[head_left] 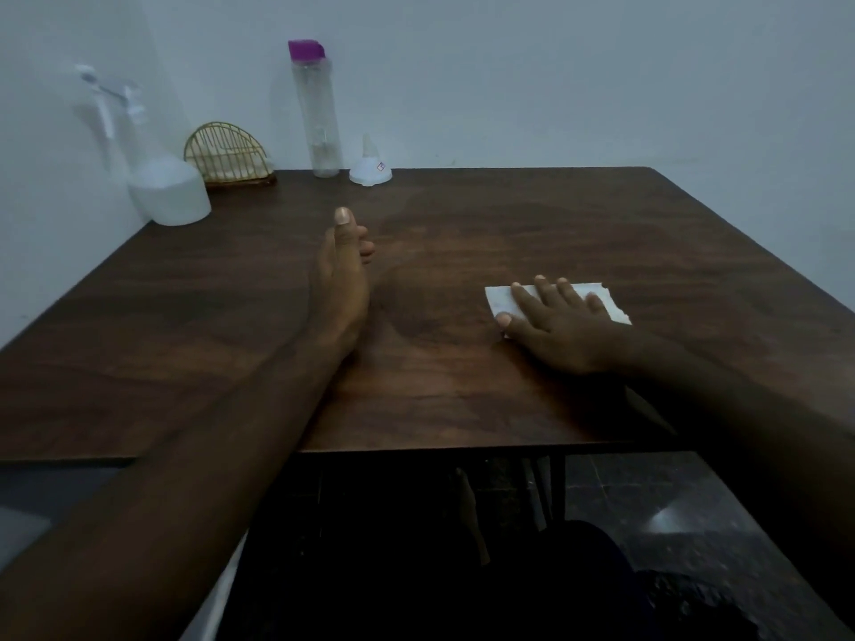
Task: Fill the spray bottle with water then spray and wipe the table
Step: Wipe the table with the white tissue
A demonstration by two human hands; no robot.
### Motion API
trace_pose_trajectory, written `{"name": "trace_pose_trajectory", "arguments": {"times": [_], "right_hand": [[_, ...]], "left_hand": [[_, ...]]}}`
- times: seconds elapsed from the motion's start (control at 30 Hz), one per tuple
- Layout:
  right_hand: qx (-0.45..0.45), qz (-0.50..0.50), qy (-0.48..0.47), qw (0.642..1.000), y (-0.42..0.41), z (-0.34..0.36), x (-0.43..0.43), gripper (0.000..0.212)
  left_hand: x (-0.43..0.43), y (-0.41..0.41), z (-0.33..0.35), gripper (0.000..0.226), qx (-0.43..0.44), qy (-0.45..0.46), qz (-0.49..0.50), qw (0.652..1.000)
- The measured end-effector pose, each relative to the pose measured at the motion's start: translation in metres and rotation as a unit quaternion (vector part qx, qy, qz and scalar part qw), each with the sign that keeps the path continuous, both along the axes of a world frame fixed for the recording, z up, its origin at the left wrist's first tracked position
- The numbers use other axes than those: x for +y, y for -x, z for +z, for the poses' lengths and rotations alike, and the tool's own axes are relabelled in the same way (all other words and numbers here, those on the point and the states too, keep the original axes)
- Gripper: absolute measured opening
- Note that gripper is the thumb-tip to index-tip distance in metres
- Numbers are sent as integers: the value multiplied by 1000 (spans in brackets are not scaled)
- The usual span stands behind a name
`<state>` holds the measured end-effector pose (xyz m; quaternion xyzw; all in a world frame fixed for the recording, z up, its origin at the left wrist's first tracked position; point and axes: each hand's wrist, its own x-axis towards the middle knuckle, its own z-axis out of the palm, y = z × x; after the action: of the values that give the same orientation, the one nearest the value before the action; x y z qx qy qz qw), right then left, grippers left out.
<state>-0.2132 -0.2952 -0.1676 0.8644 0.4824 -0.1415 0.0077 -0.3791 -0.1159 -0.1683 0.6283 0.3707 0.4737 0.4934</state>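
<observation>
While my right hand [562, 323] presses flat, fingers spread, on the white paper towel [555, 303] on the dark wooden table [231, 316], my left hand [344, 270] hovers edge-on, loosely open, holding nothing. I see the spray bottle [157, 178] standing at the table's far left corner.

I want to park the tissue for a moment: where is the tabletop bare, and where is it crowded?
Bare: the near-left stretch of the table beside the left hand, and the far-right corner beyond the right hand pressing the tissue. Crowded: the far-left edge with spray bottle, wire holder, water bottle, funnel.
</observation>
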Motion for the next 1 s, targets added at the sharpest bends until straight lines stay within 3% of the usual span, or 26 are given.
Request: {"name": "trace_pose_trajectory", "arguments": {"times": [0.13, 0.3, 0.37, 0.47, 0.57, 0.77, 0.87, 1.0], "right_hand": [[19, 33, 14, 999, 2, 10, 47, 70], [35, 145, -7, 989, 52, 8, 90, 70], [77, 180, -64, 979, 59, 6, 82, 67], [143, 130, -195, 962, 51, 8, 61, 62], [43, 62, -236, 969, 44, 6, 52, 44], [25, 153, -273, 949, 69, 13, 55, 19], [106, 117, -316, 936, 63, 37, 53, 14], [370, 1, -344, 863, 38, 57, 58, 16]], "left_hand": [[19, 10, -2, 63, -34, 79, 22, 996], [14, 9, -2, 67, -43, 44, 28, 998], [15, 11, -3, 69, -49, 50, 25, 997], [18, 10, -5, 66, -48, 51, 17, 997], [17, 7, -3, 63, -37, 49, 8, 998], [16, 9, -4, 60, -33, 40, 2, 999], [15, 9, -4, 60, -39, 44, 7, 998], [15, 8, -3, 62, -32, 48, 7, 998]]}}
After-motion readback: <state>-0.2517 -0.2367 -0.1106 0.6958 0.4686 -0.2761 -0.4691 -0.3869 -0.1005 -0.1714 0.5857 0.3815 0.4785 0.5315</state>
